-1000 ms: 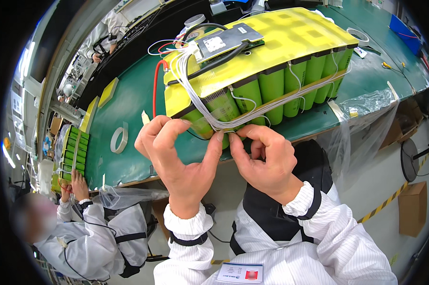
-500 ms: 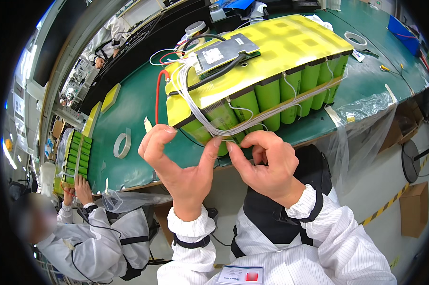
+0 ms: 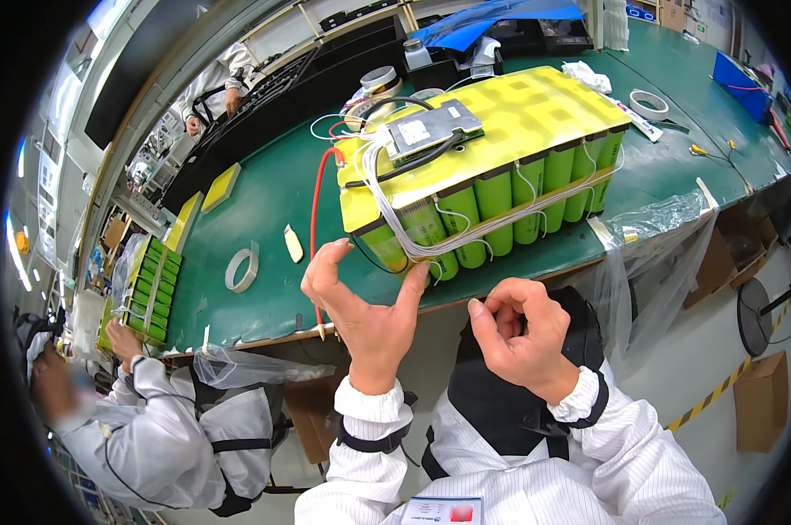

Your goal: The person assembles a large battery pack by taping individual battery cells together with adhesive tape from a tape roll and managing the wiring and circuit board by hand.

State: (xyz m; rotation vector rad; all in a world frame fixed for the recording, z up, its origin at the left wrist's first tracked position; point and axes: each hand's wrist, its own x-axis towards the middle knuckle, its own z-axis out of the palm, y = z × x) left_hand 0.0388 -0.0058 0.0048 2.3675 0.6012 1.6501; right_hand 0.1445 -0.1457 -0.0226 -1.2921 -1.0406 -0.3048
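Observation:
A large battery pack [image 3: 479, 192] with green cylindrical cells and a yellow top sheet stands on the green bench. A circuit board [image 3: 430, 131] lies on top, and a bundle of white wires [image 3: 387, 208] runs from it down the corner and along the cell side. My left hand [image 3: 369, 324] is at the pack's near left corner, thumb tip against the wires' lower edge, fingers spread apart. My right hand [image 3: 528, 341] is closed in a pinch below the pack's front side, apart from it. What its fingers hold, if anything, is hidden.
A red cable [image 3: 315, 227] hangs over the bench edge left of the pack. Tape rolls [image 3: 241, 269] lie on the bench. Plastic film [image 3: 649, 262] drapes over the front edge at right. A co-worker [image 3: 164, 429] sits at left beside another green pack [image 3: 155, 293].
My right hand has come away from the wires, down and to the right. My left hand stays at the corner. The pack sits lower in view. The co-worker's hands have shifted.

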